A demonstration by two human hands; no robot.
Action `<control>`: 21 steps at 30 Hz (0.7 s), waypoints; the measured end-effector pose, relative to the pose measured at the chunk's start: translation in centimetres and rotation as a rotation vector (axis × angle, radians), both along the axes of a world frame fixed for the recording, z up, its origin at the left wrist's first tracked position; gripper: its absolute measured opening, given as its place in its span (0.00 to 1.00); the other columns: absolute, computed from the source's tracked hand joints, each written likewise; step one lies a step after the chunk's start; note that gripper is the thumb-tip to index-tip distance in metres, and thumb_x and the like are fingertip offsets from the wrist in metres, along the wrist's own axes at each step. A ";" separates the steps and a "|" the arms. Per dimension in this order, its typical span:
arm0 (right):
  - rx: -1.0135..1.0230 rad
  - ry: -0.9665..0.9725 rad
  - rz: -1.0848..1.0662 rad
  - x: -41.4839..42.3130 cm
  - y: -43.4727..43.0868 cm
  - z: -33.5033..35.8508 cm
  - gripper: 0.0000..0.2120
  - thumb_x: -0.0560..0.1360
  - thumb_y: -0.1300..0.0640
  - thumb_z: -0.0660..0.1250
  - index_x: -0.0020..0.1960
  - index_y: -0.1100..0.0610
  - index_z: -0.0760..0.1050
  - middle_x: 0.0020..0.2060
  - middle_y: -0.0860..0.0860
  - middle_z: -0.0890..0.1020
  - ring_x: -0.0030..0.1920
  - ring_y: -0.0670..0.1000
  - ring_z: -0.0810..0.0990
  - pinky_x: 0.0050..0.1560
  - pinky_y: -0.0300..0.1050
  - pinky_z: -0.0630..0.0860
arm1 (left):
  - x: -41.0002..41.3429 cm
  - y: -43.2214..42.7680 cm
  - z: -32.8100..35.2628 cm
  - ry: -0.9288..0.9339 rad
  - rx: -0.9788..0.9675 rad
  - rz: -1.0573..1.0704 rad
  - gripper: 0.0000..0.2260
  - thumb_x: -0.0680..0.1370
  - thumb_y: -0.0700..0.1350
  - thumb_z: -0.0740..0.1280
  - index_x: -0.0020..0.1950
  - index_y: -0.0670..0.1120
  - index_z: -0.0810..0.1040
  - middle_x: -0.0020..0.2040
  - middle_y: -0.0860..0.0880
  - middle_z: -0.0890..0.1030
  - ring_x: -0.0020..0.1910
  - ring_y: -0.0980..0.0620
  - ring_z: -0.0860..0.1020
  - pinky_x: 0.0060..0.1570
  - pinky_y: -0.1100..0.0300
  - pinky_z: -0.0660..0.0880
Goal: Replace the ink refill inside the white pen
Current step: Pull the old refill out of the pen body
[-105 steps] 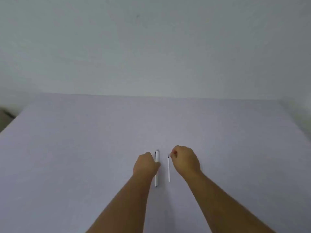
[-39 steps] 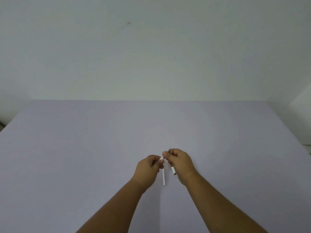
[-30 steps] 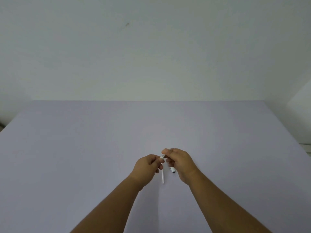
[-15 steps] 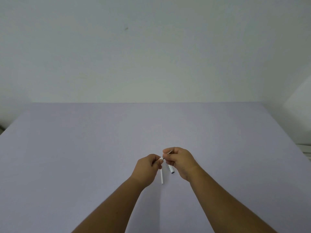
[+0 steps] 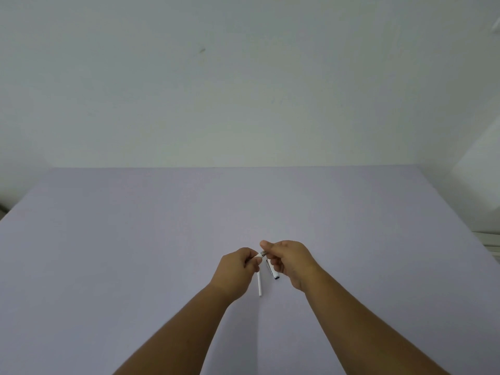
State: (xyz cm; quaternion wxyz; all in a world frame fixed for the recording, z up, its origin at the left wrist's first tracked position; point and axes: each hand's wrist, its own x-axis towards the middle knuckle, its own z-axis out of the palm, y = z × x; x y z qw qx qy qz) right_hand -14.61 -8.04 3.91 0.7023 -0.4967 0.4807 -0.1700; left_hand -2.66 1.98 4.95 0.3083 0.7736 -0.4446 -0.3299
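Note:
Both hands hold the white pen (image 5: 272,269) just above the lilac table (image 5: 135,239), near its front middle. My right hand (image 5: 290,259) grips the barrel, and the pen's dark-tipped end points down toward me. My left hand (image 5: 237,270) pinches the pen's white upper end between thumb and fingers. A thin white ink refill (image 5: 259,285) shows below my left hand. Its upper end is hidden by that hand, and I cannot tell whether it lies on the table or is held.
A plain pale wall (image 5: 243,90) rises behind the table's far edge. At the right there is a white surface (image 5: 481,171) and a light ribbed object (image 5: 489,240) by the table's edge.
The pen lay on the table beside the refill at first; both hands have since lifted it and brought it between them. Over the last second the hands stay nearly in place.

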 end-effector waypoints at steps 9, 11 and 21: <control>-0.067 0.057 -0.011 -0.1 -0.1 0.1 0.12 0.70 0.50 0.72 0.39 0.60 0.79 0.33 0.53 0.79 0.35 0.50 0.75 0.42 0.44 0.77 | -0.2 0.1 0.1 -0.029 -0.007 -0.012 0.08 0.79 0.49 0.61 0.41 0.51 0.74 0.31 0.57 0.75 0.28 0.60 0.69 0.29 0.68 0.63; -0.102 0.057 -0.007 -0.2 -0.1 0.2 0.08 0.71 0.54 0.72 0.39 0.59 0.79 0.32 0.52 0.79 0.34 0.50 0.75 0.41 0.42 0.77 | -0.2 0.2 0.1 -0.028 -0.003 -0.014 0.08 0.79 0.49 0.61 0.42 0.51 0.74 0.32 0.57 0.75 0.28 0.60 0.69 0.29 0.67 0.63; -0.045 0.015 0.008 -0.6 0.1 0.4 0.06 0.71 0.59 0.72 0.42 0.62 0.80 0.33 0.54 0.80 0.33 0.49 0.76 0.38 0.40 0.78 | -0.2 0.4 0.2 -0.035 0.002 -0.004 0.08 0.79 0.49 0.60 0.43 0.50 0.75 0.36 0.54 0.78 0.28 0.59 0.69 0.30 0.66 0.64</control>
